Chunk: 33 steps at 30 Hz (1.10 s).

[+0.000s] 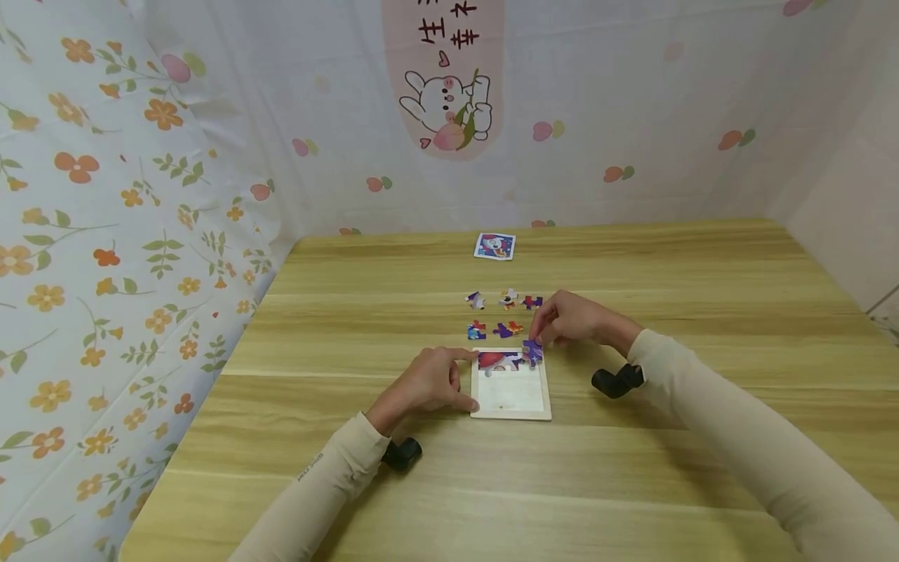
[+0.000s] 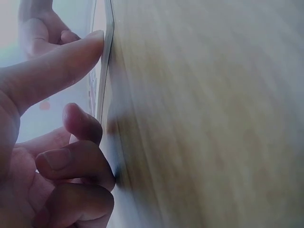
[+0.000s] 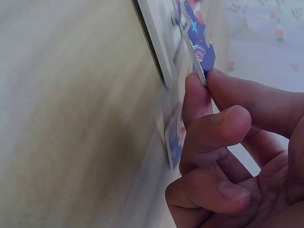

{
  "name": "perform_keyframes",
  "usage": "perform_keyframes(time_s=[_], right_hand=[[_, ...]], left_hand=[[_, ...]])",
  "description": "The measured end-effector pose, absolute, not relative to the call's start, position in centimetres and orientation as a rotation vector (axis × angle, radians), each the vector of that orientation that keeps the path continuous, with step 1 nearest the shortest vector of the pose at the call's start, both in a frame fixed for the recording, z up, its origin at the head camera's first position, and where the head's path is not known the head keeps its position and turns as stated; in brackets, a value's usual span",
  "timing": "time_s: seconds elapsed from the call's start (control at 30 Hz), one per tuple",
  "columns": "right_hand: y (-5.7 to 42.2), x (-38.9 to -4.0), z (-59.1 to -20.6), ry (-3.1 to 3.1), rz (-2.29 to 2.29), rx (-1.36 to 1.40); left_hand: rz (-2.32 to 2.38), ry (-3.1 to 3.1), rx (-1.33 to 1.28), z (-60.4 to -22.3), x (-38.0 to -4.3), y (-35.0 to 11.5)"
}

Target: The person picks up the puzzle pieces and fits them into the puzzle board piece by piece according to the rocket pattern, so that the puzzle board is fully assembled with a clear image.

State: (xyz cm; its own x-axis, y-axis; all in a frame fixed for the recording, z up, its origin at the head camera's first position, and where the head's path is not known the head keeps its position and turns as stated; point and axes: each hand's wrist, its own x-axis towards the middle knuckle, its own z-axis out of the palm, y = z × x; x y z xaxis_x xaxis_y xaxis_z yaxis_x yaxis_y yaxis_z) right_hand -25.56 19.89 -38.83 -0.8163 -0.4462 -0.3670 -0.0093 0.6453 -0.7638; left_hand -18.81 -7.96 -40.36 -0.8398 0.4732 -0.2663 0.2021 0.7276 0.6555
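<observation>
A shallow white puzzle tray [image 1: 511, 417] with a pale wooden rim lies on the table. Along its top left, fitted jigsaw pieces [image 1: 497, 361] show red, white and purple. My left hand [image 1: 430, 380] steadies the tray's left side, index finger at the upper corner and thumb at the lower one; its other fingers are curled. Between thumb and index finger, my right hand [image 1: 567, 318] pinches a purple jigsaw piece [image 3: 202, 45] by its edge. In the head view this piece overlaps the tray's top right corner, and in the right wrist view it stands tilted beside the rim.
Several loose jigsaw pieces [image 1: 509, 329] lie in two rows behind the tray. Farther back is a small picture card [image 1: 495, 247]. The wooden table [image 1: 379, 304] meets a printed cloth [image 1: 576, 94] at its rear edge, and a floral cloth [image 1: 140, 273] hangs along the left.
</observation>
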Motion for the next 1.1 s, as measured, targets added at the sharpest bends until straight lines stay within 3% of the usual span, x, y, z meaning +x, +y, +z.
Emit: perform_keyframes(time_s=[1.1], right_hand=[[17.7,-23.5,-39.3,2.640,-0.785,-0.474]], left_hand=[[0.851,2.519,0.516,-40.2,-18.9,-7.8]])
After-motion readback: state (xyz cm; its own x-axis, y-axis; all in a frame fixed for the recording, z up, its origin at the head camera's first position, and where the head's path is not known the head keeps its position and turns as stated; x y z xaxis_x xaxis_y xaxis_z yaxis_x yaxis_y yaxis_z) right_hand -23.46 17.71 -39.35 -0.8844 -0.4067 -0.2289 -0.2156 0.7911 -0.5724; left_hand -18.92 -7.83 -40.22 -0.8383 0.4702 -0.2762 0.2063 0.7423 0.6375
